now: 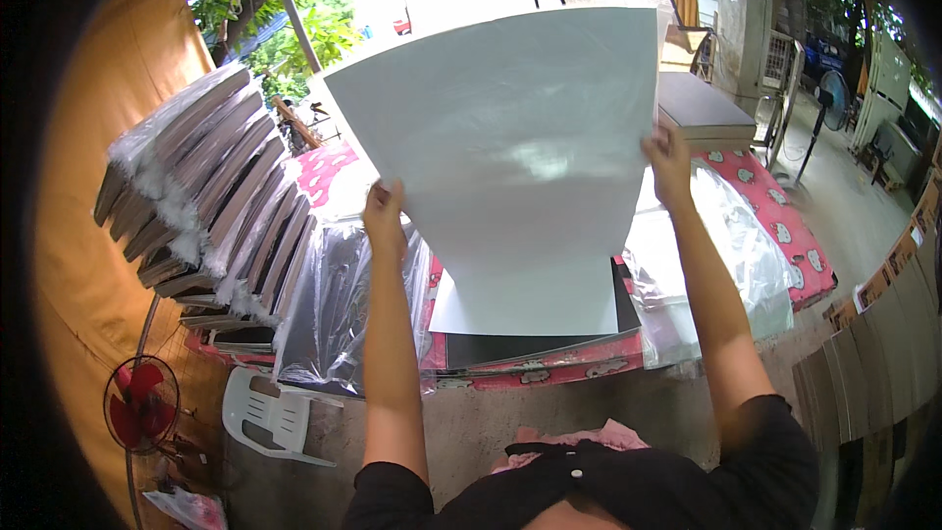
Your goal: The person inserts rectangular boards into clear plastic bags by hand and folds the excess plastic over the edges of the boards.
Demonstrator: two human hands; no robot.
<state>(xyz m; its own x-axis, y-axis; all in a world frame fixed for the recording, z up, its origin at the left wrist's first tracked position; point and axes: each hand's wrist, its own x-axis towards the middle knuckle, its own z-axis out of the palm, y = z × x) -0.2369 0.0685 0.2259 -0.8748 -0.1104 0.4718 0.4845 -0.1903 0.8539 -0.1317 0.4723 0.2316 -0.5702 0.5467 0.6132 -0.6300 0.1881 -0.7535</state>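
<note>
A large, glossy pale grey sheet (520, 108) is held up in front of me, tilted away over the table. On its left edge my left hand (385, 216) is closed in a pinch. My right hand (670, 167) grips the opposite edge, a little higher up. Beneath the sheet's lower end a white sheet (525, 312) lies on a dark flat board (540, 348); where the two sheets meet is hard to make out. Clear plastic wrap (343, 285) covers a dark panel beside my left forearm. More clear plastic (706, 255) lies near my right forearm.
The table has a pink patterned cover (775, 201). At left leans a tall stack of plastic-wrapped boards (216, 177). A dark box (702, 103) sits at the back right. On the floor are a white plastic chair (265, 417), a red fan (142, 402) and cardboard sheets (873, 363).
</note>
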